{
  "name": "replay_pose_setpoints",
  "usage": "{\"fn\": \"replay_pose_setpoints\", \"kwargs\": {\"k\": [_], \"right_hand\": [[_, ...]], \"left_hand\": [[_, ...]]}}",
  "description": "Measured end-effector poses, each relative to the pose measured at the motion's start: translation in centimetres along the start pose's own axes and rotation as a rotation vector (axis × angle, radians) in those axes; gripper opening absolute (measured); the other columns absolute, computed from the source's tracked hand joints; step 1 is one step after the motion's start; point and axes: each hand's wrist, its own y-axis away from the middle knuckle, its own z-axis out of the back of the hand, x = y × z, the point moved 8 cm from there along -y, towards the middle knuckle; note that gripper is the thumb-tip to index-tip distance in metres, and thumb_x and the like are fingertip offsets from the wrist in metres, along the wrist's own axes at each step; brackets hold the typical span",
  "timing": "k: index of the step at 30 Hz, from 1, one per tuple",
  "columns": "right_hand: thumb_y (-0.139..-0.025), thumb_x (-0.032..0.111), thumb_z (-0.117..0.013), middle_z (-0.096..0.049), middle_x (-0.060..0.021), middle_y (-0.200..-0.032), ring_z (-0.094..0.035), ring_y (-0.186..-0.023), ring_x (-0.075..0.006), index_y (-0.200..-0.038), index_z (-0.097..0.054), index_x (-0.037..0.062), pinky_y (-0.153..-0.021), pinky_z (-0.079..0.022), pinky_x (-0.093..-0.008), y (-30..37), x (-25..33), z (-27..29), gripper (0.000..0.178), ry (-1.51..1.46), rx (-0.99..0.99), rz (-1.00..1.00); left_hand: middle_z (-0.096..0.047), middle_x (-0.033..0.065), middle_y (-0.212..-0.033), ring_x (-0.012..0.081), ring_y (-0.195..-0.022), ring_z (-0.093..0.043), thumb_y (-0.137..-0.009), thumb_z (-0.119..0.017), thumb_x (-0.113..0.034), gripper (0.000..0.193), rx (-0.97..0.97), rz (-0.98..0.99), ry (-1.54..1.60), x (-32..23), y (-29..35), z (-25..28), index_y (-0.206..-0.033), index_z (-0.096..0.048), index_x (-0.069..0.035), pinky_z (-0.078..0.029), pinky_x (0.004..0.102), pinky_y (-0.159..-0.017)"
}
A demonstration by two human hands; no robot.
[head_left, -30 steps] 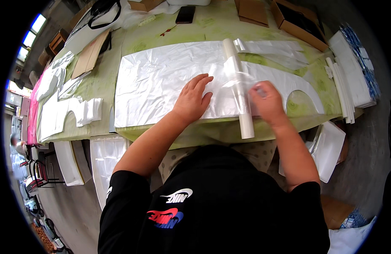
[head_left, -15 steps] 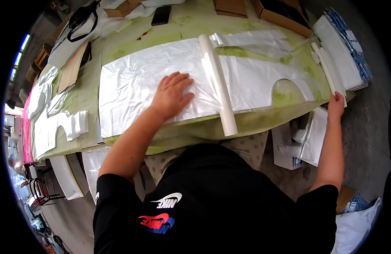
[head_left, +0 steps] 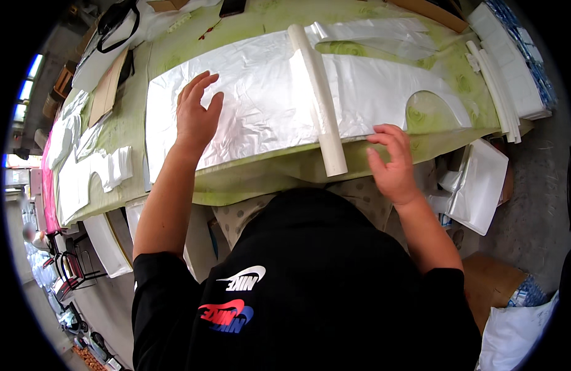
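A stack of thin white plastic bags (head_left: 248,86) lies across the table, with a curved cut-out at its right end. Over it, from far to near, rests a pale roll (head_left: 322,102) wrapped in plastic film, its near end jutting past the table edge. My left hand (head_left: 197,114) hovers over the left part of the bags, fingers apart and nothing in it. Just right of the roll's near end, at the table edge, is my right hand (head_left: 393,161), empty, its fingers bent and spread.
Slim white rolls (head_left: 498,93) lie at the right table edge beside a white stack (head_left: 511,68). More white bags (head_left: 75,179) and a cardboard piece (head_left: 108,89) are on the left. A phone (head_left: 232,7) lies at the back. A white box (head_left: 480,185) stands below the table.
My right hand has left the slim white rolls at the right edge and come in beside the long roll. My left hand has lifted off the bags and moved left.
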Motion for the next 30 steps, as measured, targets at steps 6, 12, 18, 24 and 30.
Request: {"fn": "replay_pose_setpoints", "kwargs": {"k": [6,12,18,24,30], "right_hand": [[-0.085,0.005,-0.073,-0.064,-0.0139,-0.123,-0.056,-0.123,-0.0349,-0.107,-0.068,0.0061,-0.105,-0.045,-0.0442,-2.2,3.5,-3.3,0.023,-0.099,0.091,0.134],[-0.087,0.006,-0.073,-0.063,-0.0128,-0.127,-0.056,-0.123,-0.0348,-0.109,-0.068,0.0063,-0.107,-0.044,-0.0441,-2.0,4.0,-2.5,0.023,-0.061,0.083,0.119],[-0.087,0.004,-0.073,-0.063,-0.0135,-0.128,-0.056,-0.124,-0.0335,-0.112,-0.067,0.0055,-0.108,-0.044,-0.0433,-0.2,2.4,-3.0,0.025,-0.102,0.079,-0.033],[-0.087,0.002,-0.072,-0.064,-0.0144,-0.128,-0.057,-0.123,-0.0331,-0.111,-0.066,0.0042,-0.108,-0.045,-0.0430,-0.6,2.6,-4.1,0.024,-0.103,0.078,-0.063],[-0.088,0.001,-0.071,-0.064,-0.0144,-0.127,-0.059,-0.121,-0.0310,-0.110,-0.066,0.0040,-0.107,-0.046,-0.0407,-0.4,1.9,-4.4,0.022,-0.128,0.057,-0.091]], "left_hand": [[-0.067,0.0111,-0.133,0.0283,-0.125,-0.062,-0.095,-0.067,-0.006,0.033,0.117,-0.095,0.397,-8.9,0.4,-3.0,-0.127,-0.068,-0.008,-0.048,0.0372,-0.106],[-0.067,0.0085,-0.132,0.0322,-0.125,-0.058,-0.093,-0.068,-0.009,0.037,0.050,0.013,0.277,-4.1,1.5,-3.2,-0.130,-0.067,-0.014,-0.049,0.0396,-0.104],[-0.058,0.0044,-0.147,0.0284,-0.140,-0.047,-0.093,-0.071,-0.021,0.037,0.121,0.249,-0.111,2.5,3.7,-1.1,-0.129,-0.070,-0.017,-0.039,0.0399,-0.118],[-0.062,0.0049,-0.139,0.0248,-0.125,-0.057,-0.092,-0.070,-0.021,0.039,0.065,0.367,-0.118,3.8,4.4,-0.2,-0.131,-0.070,-0.014,-0.046,0.0371,-0.108],[-0.070,-0.0020,-0.097,0.0072,-0.085,-0.061,-0.095,-0.072,-0.014,0.031,0.038,0.623,0.433,7.4,4.0,0.1,-0.125,-0.071,-0.008,-0.050,0.0244,-0.078]]}}
